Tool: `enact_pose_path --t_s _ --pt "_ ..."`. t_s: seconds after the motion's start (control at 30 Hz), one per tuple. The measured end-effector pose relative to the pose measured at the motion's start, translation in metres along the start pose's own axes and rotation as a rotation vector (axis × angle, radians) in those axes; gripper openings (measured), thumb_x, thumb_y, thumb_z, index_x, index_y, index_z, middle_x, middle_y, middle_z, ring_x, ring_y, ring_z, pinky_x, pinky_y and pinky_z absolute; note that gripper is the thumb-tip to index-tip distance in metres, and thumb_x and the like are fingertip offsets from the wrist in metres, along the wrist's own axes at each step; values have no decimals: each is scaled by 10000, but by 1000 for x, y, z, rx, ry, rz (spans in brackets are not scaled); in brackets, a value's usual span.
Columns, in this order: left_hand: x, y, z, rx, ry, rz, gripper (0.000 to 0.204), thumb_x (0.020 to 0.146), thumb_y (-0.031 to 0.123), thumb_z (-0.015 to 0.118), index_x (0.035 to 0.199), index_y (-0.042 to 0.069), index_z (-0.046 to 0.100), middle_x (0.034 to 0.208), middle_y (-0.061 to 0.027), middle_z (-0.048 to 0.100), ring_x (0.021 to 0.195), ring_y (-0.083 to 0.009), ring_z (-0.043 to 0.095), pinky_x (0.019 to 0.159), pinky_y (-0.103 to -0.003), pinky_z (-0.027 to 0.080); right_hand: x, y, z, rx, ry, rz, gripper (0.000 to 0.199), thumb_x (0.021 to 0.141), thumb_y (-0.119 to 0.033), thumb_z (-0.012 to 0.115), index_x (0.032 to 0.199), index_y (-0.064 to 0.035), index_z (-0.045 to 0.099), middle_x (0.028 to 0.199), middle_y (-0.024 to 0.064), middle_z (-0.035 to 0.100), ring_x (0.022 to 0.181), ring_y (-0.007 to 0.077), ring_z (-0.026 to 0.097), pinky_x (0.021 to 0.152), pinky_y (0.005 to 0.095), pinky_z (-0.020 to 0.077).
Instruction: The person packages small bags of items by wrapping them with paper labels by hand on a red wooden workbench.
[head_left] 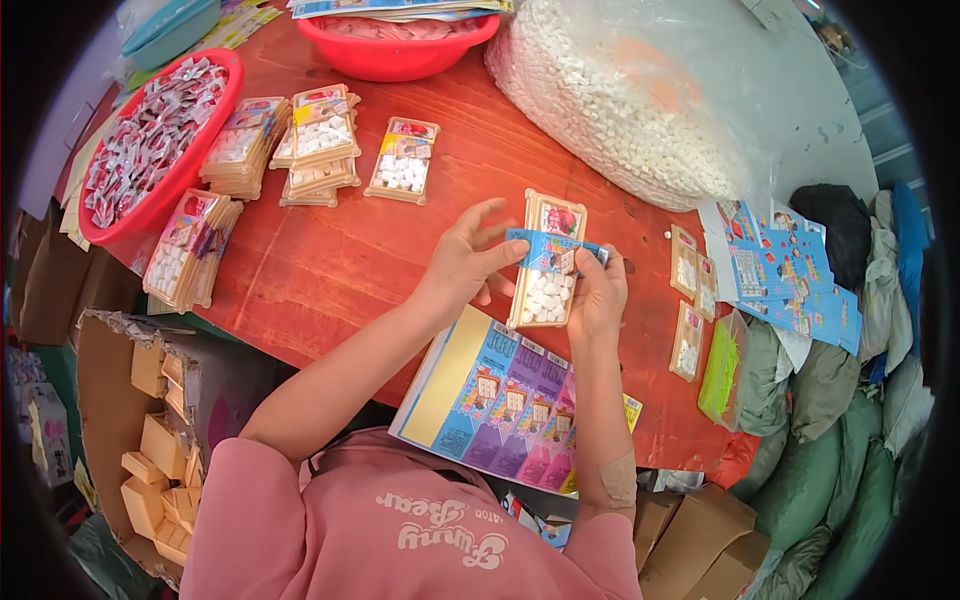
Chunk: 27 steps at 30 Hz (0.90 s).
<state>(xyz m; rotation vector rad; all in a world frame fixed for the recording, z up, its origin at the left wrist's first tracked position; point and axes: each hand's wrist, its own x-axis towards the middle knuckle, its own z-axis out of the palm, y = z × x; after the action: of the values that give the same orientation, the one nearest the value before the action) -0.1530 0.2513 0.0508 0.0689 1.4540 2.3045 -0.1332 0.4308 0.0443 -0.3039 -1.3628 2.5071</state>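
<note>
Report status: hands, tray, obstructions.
Left hand and right hand both grip the candy tray with blue card across it. Nothing blocking.

view: head, worn fisheye, single | looks: steeply down from above onto the red table (330,260) | range: close, the left hand (465,262) and right hand (598,292) near centre | forearms enter from the lower edge | rim: dark, straight edges bend | shared scene: one view only

Both hands, the left hand (468,262) and the right hand (598,292), hold a candy tray (546,262) above the red bench (330,260). A blue paper strip (541,246) lies across the tray.
</note>
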Motion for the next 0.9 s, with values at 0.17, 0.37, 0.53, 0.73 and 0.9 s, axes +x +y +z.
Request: enact_pose_path --t_s 0.17,0.37,0.53,0.73,0.9 --pt "-3 -5 0 292 305 178 486 804 199 673 1207 23 467 876 -91 627 675 -108 617 444 -213 445 -2 3 7 -8 -5 -51 291 798 36 614 984 -57 412 869 56 551 738 125 571 665 267 516" --pt "-2 -20 -2 265 231 394 199 828 173 649 865 -23 647 755 -65 652 719 -72 587 614 -218 463 -6 12 19 -93 17 -212 286 801 37 617 969 -59 406 908 72 563 767 109 561 680 248 502" --pt "-5 -11 -2 136 68 225 248 870 200 603 988 -17 596 892 -68 646 805 -102 611 722 -245 504 -12 17 30 -98 -6 -261 286 802 38 620 968 -58 409 934 82 564 775 99 561 690 242 500" --pt "-7 -2 -23 -459 -125 -6 261 872 177 586 1044 -15 553 955 -104 641 830 -152 638 753 -280 525 -8 -1 34 -71 -119 119 118 869 -113 588 930 -39 520 963 52 583 774 90 583 671 257 526" --pt "-16 -8 -32 -629 -194 -48 287 894 229 548 1070 2 546 1008 -105 631 917 -176 625 809 -331 515 -6 -1 41 -247 -204 189 143 857 -185 617 870 -42 610 826 0 610 714 55 547 616 212 440"
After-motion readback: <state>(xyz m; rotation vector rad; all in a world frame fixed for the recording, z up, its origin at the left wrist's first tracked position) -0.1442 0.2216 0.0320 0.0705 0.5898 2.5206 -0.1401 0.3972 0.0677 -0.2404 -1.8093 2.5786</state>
